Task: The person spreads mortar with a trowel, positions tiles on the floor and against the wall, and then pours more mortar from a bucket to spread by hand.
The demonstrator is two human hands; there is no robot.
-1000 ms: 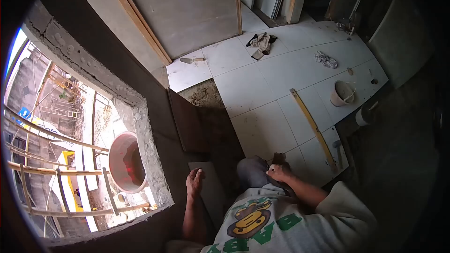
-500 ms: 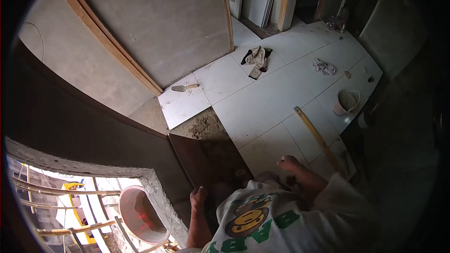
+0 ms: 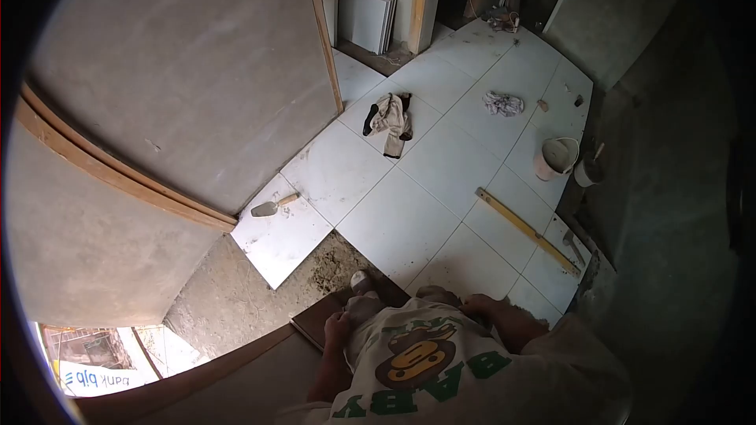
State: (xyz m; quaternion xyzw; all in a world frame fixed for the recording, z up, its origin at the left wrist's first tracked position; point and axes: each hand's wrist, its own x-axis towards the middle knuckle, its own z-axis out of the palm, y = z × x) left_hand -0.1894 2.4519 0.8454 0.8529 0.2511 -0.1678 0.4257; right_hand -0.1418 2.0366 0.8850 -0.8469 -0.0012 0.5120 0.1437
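Note:
My left hand (image 3: 337,328) is beside my left leg, next to the brown panel (image 3: 311,326). Its fingers look curled, and what they hold, if anything, is hidden. My right hand (image 3: 477,306) is low by my right leg, dim, with its fingers not clearly seen. A foot in a light covering (image 3: 361,280) shows beyond my left leg, beside the bare mortar patch (image 3: 335,264). White floor tiles (image 3: 402,224) spread out in front of me. A trowel (image 3: 273,206) with a wooden handle lies on the tile at the left.
A long yellow level (image 3: 524,228) lies on the right-hand tiles, near a hammer-like tool (image 3: 572,245). Beyond are a bucket (image 3: 556,159), a dark pot (image 3: 588,171), a crumpled cloth (image 3: 503,104) and a garment (image 3: 389,123). Stacked tiles (image 3: 368,20) lean in a doorway. An opening shows a banner (image 3: 102,376) outside.
The view has turned, and the room's contents sit further left and mostly lower. My right hand has come down and in towards my leg. The bucket outside has left the view.

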